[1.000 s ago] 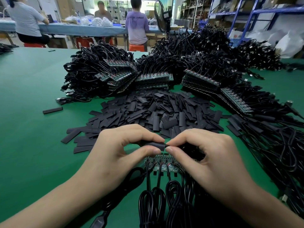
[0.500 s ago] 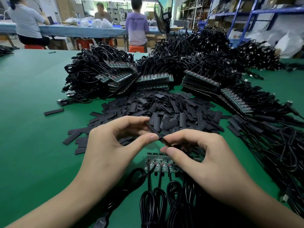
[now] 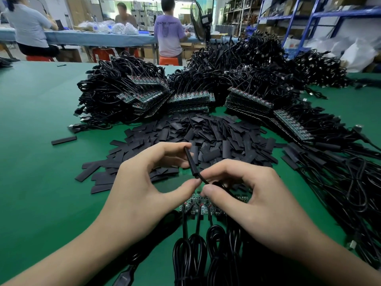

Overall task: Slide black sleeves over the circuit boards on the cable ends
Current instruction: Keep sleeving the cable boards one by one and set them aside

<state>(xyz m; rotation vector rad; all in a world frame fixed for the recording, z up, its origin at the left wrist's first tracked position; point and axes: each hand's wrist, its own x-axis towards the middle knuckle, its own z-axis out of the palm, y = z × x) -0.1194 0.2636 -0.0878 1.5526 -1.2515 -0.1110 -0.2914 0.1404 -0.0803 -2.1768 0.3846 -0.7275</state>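
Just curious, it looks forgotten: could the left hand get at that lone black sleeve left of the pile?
Probably yes, once freed. Only bare green mat lies between the left hand and the lone sleeve, but that hand is pinching another sleeve right now.

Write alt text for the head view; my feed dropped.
The left hand holds a flat black sleeve while the right hand pinches the thin black cable at its lower end, above a row of small green circuit boards. Loose black sleeves and heaped black cables lie behind.
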